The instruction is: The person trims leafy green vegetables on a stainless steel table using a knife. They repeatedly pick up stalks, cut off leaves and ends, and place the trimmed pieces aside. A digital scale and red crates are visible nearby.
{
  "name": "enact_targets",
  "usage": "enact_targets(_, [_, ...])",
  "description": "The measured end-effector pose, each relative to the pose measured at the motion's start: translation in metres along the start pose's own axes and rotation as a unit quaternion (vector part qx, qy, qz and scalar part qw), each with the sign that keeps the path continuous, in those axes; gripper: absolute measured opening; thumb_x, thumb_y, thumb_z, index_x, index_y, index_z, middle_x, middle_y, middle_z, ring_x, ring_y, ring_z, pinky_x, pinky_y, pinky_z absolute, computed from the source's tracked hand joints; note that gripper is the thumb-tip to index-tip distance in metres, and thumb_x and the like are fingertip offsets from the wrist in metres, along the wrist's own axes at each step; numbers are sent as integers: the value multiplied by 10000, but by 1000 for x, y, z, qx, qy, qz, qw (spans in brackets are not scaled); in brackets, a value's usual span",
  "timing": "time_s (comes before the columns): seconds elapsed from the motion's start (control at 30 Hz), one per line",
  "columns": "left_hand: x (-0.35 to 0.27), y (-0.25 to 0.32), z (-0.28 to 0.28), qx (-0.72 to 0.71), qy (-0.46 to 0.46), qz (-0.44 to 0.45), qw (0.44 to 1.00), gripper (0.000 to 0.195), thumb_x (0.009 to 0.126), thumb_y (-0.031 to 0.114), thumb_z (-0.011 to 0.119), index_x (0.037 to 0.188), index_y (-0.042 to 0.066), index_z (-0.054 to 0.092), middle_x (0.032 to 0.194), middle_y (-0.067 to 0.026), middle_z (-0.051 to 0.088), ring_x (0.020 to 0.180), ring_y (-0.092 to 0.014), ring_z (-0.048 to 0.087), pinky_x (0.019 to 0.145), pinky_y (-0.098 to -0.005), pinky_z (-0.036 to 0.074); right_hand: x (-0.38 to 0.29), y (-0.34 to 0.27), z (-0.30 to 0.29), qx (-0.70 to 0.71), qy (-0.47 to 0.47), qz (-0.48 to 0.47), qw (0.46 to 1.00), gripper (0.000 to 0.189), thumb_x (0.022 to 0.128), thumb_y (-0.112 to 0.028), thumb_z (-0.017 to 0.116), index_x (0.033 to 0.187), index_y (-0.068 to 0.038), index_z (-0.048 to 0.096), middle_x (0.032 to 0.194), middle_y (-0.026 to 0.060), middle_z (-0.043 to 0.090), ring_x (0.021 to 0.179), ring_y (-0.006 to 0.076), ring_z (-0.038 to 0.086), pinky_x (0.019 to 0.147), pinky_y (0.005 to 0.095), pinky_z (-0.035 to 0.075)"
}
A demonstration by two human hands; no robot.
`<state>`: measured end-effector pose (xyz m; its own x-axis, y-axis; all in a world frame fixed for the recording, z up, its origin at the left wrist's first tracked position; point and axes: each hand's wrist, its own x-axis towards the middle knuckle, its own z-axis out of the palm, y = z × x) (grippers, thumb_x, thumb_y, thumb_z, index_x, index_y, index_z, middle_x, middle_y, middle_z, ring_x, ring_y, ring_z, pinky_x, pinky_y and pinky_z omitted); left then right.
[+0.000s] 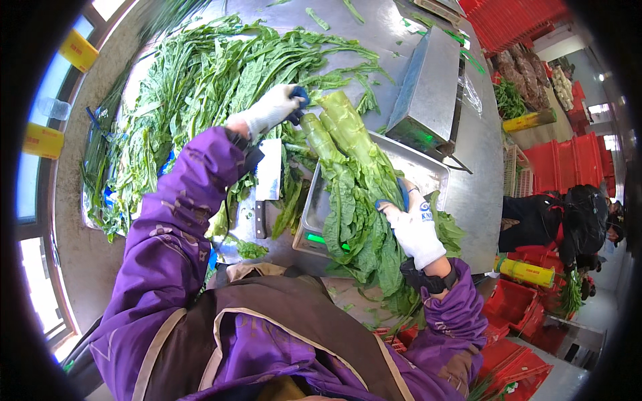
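Note:
Several thick-stemmed celtuces (346,130) lie in a bundle across a metal tray (441,175), their cut stem ends pointing away from me and their leaves hanging over the tray's near side. My right hand (414,220), in a white and blue glove, grips the bundle at its leafy part. My left hand (276,108), gloved too, is beside the stem ends with its fingers curled; whether it holds anything is not clear. Below my left hand a cleaver (268,173) with a black handle lies on the table. A large heap of long green leaves (215,85) spreads at the left.
A metal box-like stand (426,85) is on the steel table (481,150) behind the tray. Red plastic crates (567,165) are stacked at the right, where a person in dark clothes (551,220) stands. A windowed wall runs along the left.

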<state>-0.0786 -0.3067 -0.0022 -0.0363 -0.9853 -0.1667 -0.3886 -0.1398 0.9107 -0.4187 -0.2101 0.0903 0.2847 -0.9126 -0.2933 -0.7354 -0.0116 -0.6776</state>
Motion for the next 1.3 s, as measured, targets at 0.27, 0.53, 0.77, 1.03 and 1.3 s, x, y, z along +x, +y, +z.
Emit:
enact_targets(0.27, [-85, -59, -39, -351, 3, -64, 934, 425, 961, 445, 537, 1005, 35, 643, 832, -33, 646, 681, -144, 623, 636, -290, 519, 4, 13, 18, -127, 19, -53, 990, 696, 849, -350, 652, 1357, 68, 424, 1344, 269, 493, 1264, 382, 464, 1065, 407, 366])
enact_targets(0.53, [-168, -43, -61, -527, -103, -44, 842, 656, 962, 566, 432, 1108, -48, 613, 965, -119, 665, 822, -187, 652, 758, -327, 557, -18, -90, 23, -208, 51, -196, 957, 644, 875, -311, 612, 1364, 57, 415, 1341, 266, 493, 1251, 389, 472, 1058, 411, 363])
enact_targets(0.77, [-235, -76, -58, 233, 75, 40, 969, 289, 823, 209, 689, 1057, 40, 687, 1063, -210, 670, 937, -273, 652, 766, -389, 505, -16, -141, 153, -129, -21, -273, 953, 607, 874, -264, 649, 1371, 13, 441, 1345, 209, 521, 1241, 324, 508, 1040, 365, 393])
enact_targets(1.03, [-245, -107, -53, -668, 2, -180, 722, 604, 969, 458, 523, 1411, 59, 417, 1314, -138, 533, 1192, -255, 514, 1040, -372, 406, -36, -169, 279, 50, 183, -348, 918, 623, 845, -175, 611, 1380, 51, 387, 1327, 305, 481, 1228, 446, 484, 1058, 451, 385])
enact_targets(1.3, [-264, -42, -92, -295, 181, 299, 890, 586, 1036, 443, 297, 1393, -6, 417, 1465, -163, 415, 1378, -249, 367, 1159, -391, 229, -24, -146, 310, 177, -61, -40, 982, 720, 904, -470, 537, 1426, -8, 359, 1356, 292, 482, 1247, 386, 498, 1025, 396, 394])
